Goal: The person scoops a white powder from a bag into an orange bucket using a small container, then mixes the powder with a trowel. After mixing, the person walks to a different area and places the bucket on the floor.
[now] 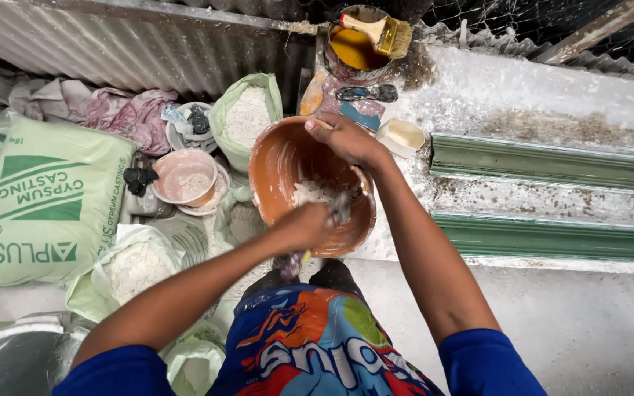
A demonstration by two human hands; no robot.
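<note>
My right hand (348, 138) grips the far rim of an orange plastic bowl (277, 165), tilting it toward me. Inside lies a lump of white plaster paste (313, 192). My left hand (304, 224) is closed on a small scraper tool (340, 207) whose blade reaches into the paste at the bowl's near side. Both arms come from blue sleeves at the bottom of the view.
A green mould (552, 198) with long ridges lies on the white bench to the right. A tin of yellow liquid with a brush (365, 37) stands behind the bowl. Open bags of white powder (247, 114), a pink bowl (185, 177) and a large green sack (49, 202) crowd the left.
</note>
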